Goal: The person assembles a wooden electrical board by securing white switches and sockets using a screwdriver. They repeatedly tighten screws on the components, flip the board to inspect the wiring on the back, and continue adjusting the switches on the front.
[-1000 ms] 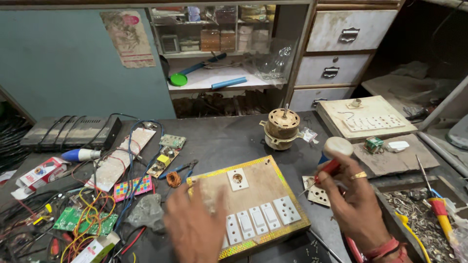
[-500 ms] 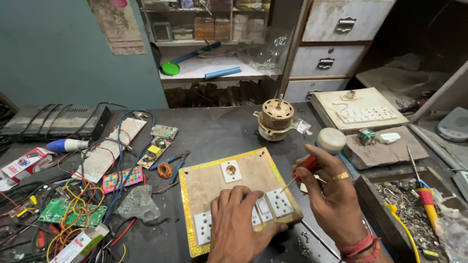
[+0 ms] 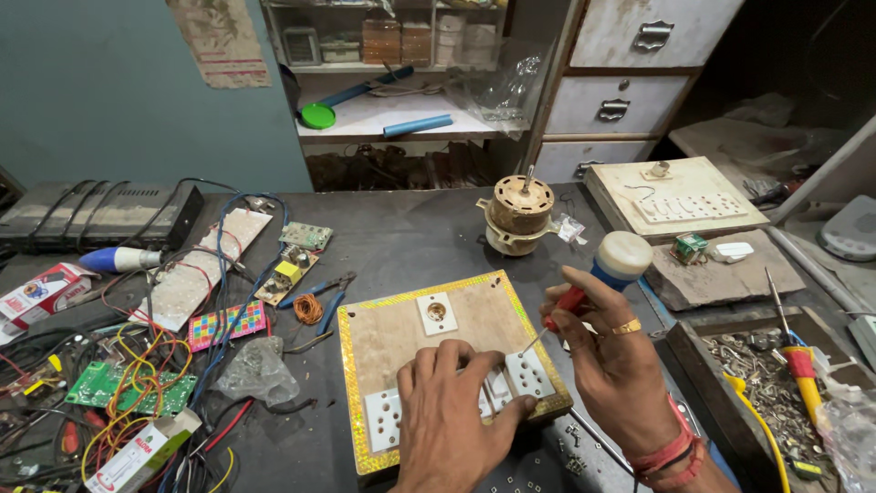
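Observation:
A wooden switchboard panel point(image 3: 401, 329) with a shiny patterned border lies on the dark workbench. It carries a round fitting point(image 3: 437, 312) and several white socket plates point(image 3: 529, 372) along its near edge. My left hand point(image 3: 452, 420) lies flat on the row of sockets, pressing them down. My right hand point(image 3: 616, 361) grips a red-handled screwdriver point(image 3: 598, 274) with a white cap; its thin tip reaches the panel just right of my left fingers.
A small motor point(image 3: 518, 215) stands behind the panel. A second wooden board point(image 3: 680, 196) lies back right. A tray of screws point(image 3: 766, 365) holds another red screwdriver point(image 3: 798, 365) at right. Circuit boards point(image 3: 123, 388), tangled wires point(image 3: 137, 365) and pliers point(image 3: 319, 297) crowd the left.
My left hand came down onto the socket plates and settled there. My right hand lowered the screwdriver from beside the board until its tip met the panel.

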